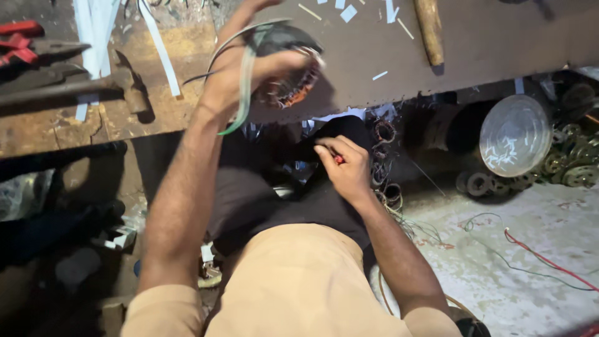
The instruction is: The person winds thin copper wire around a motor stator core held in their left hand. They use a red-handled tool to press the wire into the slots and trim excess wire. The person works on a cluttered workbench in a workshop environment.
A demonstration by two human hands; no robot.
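My left hand is raised over the edge of the wooden workbench. It grips a round motor stator with copper-coloured windings, and pale green and dark wires loop over the hand. My right hand is lower, over my dark-trousered lap, with fingers pinched on a small red-handled tool; most of the tool is hidden in the fist.
A hammer and red-handled pliers lie on the bench at left. A wooden handle and white paper strips rest further back. Below right are a round metal bowl, brass-coloured rings, wire coils and loose red and green wires.
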